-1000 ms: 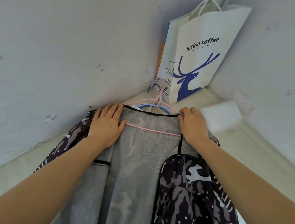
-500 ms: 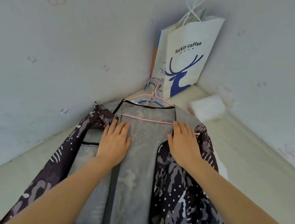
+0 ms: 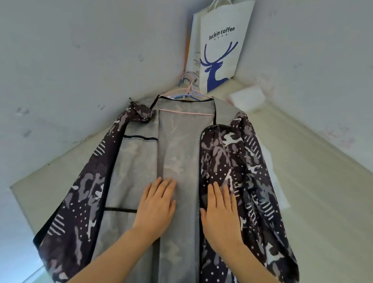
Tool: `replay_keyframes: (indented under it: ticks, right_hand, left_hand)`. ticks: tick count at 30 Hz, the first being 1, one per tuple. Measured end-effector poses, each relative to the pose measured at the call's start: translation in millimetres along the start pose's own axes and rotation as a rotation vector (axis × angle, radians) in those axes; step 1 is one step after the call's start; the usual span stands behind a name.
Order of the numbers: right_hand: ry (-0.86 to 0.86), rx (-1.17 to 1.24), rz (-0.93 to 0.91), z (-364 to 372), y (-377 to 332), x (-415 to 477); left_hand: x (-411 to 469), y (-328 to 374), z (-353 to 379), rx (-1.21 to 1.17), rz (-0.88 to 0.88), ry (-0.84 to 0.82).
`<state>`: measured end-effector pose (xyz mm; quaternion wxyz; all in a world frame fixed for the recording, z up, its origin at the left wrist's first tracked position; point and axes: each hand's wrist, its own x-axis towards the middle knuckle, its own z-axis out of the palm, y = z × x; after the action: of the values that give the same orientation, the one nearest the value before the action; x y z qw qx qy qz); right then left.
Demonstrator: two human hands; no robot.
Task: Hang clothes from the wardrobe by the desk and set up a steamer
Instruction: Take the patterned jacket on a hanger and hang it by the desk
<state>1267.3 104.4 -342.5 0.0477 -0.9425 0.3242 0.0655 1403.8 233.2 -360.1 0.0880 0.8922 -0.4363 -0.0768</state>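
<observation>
Left hand and right hand press flat, fingers straight, on the open camouflage jacket spread over the cream surface. Its pink hanger points to the far corner, by a paper bag. Downward strokes could tug shoulders off it.

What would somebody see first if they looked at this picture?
Most likely the big dark jacket with the camouflage pattern, spread open down the middle on a pink hanger, its grey inside showing. The left hand and the right hand lie flat on it, side by side, lower down. Above, in the corner, stands a white paper bag with a blue deer on it.
</observation>
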Motion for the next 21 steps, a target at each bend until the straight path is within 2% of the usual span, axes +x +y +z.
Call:
replay_keyframes:
  ticks: [5, 11, 21]
  right_hand:
    - [-0.015, 0.039, 0.074, 7, -15, -67]
    - [0.033, 0.052, 0.128, 17, -37, -145]
    - [0.1, 0.133, 0.331, 17, -45, -286]
  left_hand:
    - [-71, 4, 2, -0.062, 0.054, 0.018]
    - [-148, 14, 0, -0.283, 0.059, -0.011]
    - [-228, 46, -8, -0.161, 0.444, 0.077]
